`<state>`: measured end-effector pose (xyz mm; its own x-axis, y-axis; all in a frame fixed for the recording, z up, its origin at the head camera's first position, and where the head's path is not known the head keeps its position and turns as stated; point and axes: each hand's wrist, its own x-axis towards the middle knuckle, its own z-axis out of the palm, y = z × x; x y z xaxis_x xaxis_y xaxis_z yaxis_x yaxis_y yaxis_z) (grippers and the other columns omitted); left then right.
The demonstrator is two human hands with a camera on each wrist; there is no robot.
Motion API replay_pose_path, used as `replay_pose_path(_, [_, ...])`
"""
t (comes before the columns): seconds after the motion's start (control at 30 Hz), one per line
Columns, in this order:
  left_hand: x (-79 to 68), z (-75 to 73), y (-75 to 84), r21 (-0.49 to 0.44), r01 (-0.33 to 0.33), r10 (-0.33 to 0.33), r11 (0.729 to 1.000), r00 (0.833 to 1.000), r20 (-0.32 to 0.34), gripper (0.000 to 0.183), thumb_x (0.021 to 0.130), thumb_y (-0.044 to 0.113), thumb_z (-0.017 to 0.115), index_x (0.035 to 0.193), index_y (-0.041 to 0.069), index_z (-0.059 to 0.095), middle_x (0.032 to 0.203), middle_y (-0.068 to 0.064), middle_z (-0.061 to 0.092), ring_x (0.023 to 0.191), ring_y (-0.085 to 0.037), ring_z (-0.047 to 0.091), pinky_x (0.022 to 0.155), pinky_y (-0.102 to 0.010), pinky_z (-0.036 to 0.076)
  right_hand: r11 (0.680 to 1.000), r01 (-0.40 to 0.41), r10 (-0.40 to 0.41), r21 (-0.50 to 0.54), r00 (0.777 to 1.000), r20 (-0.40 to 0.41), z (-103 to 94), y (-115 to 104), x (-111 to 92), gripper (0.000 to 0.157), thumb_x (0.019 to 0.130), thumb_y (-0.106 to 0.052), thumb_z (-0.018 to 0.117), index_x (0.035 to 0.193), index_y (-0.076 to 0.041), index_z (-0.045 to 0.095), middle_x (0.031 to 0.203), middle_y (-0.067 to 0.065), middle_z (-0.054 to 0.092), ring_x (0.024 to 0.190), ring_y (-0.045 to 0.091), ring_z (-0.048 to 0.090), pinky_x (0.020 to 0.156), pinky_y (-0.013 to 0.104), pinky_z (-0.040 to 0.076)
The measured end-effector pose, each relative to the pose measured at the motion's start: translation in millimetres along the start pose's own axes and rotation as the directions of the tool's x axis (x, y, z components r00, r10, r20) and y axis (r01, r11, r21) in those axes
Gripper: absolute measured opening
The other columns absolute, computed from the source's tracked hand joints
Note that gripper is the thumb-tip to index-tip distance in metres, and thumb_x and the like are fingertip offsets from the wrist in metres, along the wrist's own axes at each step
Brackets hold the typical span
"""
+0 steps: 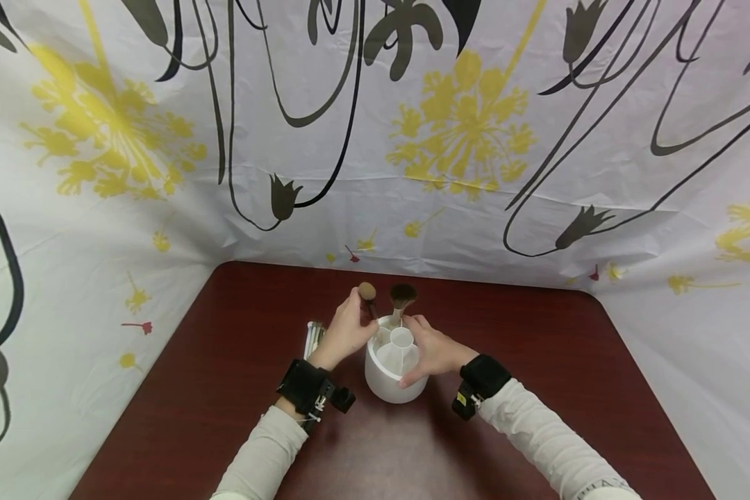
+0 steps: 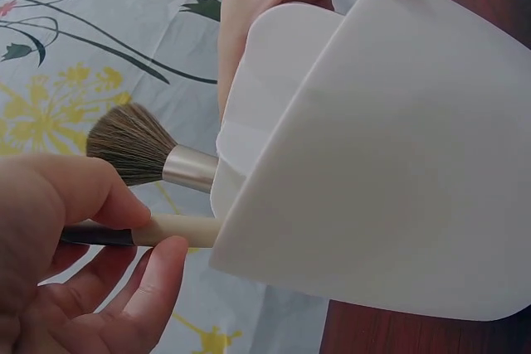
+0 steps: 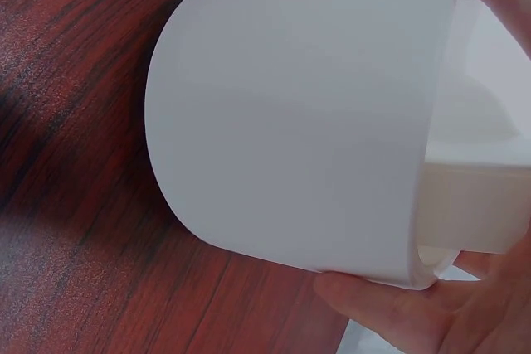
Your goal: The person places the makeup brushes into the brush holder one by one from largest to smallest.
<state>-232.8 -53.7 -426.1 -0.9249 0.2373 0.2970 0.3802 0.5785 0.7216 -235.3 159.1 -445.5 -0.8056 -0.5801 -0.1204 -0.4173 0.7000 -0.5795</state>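
Note:
A white round holder (image 1: 387, 386) with several compartments stands upright on the table. My left hand (image 1: 345, 332) pinches a makeup brush (image 1: 367, 292) with a tan head. In the left wrist view its handle (image 2: 178, 230) is black and pale, and its lower end passes behind the holder's rim. A second brush (image 1: 403, 294), dark and fluffy with a silver ferrule (image 2: 189, 167), stands in a back compartment. My right hand (image 1: 439, 350) grips the holder by its right side, thumb at the front rim, fingers behind.
A bundle of slim, pale-handled items (image 1: 313, 336) lies on the table to the left, partly hidden by my left hand. The dark red wooden table (image 1: 512, 333) ends at a white patterned cloth (image 1: 362, 160) hanging behind and at both sides.

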Motion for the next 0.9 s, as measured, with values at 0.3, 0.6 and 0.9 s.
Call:
replay_pose_path(0.3, [-2.7, 0.3, -3.6, 0.029, 0.014, -0.016, 0.999, 0.998, 0.055, 0.056, 0.076, 0.007, 0.065, 0.122, -0.009, 0.038, 0.086, -0.011, 0.052, 0.073, -0.018, 0.054, 0.062, -0.028, 0.046, 1.000, -0.004, 0.004, 0.027, 1.000, 0.004, 0.9, -2.1, 0.0, 0.118, 0.050, -0.046, 0.084, 0.141, -0.008, 0.019, 0.133, 0.014, 0.030, 0.110, 0.025, 0.045, 0.088, 0.039, 0.043])
replay_pose_path(0.6, [-0.6, 3.1, -3.8, 0.024, -0.016, 0.014, 1.000, 0.997, 0.069, 0.036, 0.075, 0.005, 0.065, 0.105, 0.004, 0.046, 0.080, -0.005, 0.053, 0.070, -0.014, 0.052, 0.060, -0.025, 0.045, 1.000, -0.001, 0.001, 0.021, 1.000, -0.006, 0.7, -0.8, 0.5, 0.119, 0.050, -0.047, 0.084, 0.141, -0.007, 0.020, 0.132, 0.014, 0.030, 0.109, 0.025, 0.046, 0.087, 0.039, 0.043])
replay_pose_path(0.9, [-2.8, 4.4, -3.6, -0.009, 0.002, -0.002, 1.000, 0.995, 0.100, 0.034, 0.076, 0.005, 0.063, 0.106, 0.007, 0.048, 0.085, -0.005, 0.058, 0.073, -0.013, 0.056, 0.062, -0.026, 0.047, 1.000, -0.005, 0.005, 0.025, 1.000, -0.013, 1.9, -0.3, -1.0, 0.120, 0.049, -0.048, 0.084, 0.142, -0.008, 0.019, 0.132, 0.015, 0.031, 0.108, 0.024, 0.046, 0.086, 0.039, 0.043])
